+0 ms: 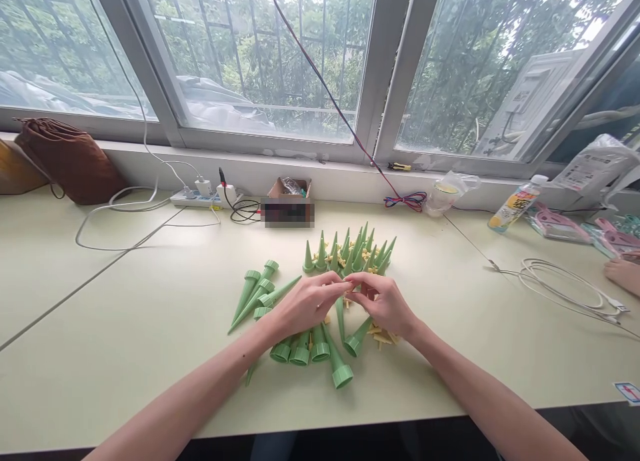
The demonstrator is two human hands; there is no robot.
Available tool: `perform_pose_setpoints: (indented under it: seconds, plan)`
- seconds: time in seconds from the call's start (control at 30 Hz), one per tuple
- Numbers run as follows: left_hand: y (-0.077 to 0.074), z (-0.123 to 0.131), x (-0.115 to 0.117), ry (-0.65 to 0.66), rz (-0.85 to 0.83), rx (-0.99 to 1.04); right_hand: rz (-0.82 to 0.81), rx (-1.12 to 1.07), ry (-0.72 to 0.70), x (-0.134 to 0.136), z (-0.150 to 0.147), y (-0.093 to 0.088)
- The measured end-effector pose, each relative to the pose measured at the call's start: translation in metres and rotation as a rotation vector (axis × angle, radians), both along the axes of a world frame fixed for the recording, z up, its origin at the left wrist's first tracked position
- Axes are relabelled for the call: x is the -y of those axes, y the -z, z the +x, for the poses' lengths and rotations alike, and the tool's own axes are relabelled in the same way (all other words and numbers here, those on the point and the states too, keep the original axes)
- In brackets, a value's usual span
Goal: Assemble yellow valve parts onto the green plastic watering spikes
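Note:
My left hand [313,298] and my right hand [383,301] meet over the middle of the table, fingertips pinched together. What they pinch is small and mostly hidden by the fingers. Just below them a green plastic spike [341,321] points downward; whether a hand holds it I cannot tell. Behind the hands, several green spikes [334,251] stand point up among small yellow pieces [373,256]. More green capped spikes [245,294] lie left of my left hand, and others [341,374] lie in front with their open caps facing me. Loose yellow pieces [384,336] lie under my right hand.
Along the window stand a brown bag [73,158], a power strip [195,198], a small cardboard box [290,188] and a bottle [517,204]. A white cable [565,281] lies coiled at right. Another person's hand [623,274] shows at the right edge.

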State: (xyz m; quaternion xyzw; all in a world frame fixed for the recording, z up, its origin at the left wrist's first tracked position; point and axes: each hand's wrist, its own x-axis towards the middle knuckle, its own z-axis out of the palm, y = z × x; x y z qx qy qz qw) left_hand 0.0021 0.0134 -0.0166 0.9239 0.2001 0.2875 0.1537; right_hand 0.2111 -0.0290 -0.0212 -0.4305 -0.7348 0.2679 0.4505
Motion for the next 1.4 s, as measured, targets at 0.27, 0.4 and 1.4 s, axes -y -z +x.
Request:
perform_pose_setpoints:
  seconds: [0.27, 0.4, 1.4]
  plan:
    - [-0.0020, 0.0036, 0.0034, -0.179, -0.083, 0.003, 0.089, 0.048, 0.081, -0.0018, 0.0028, -0.0026]
    - [-0.0022, 0.0047, 0.0030, -0.281, -0.127, -0.102, 0.072, 0.033, 0.138, -0.0016, 0.0028, -0.0042]
    - [-0.0031, 0.0062, -0.0040, -0.294, -0.400, 0.365, 0.101, -0.031, 0.202, 0.0013, 0.0056, -0.0030]
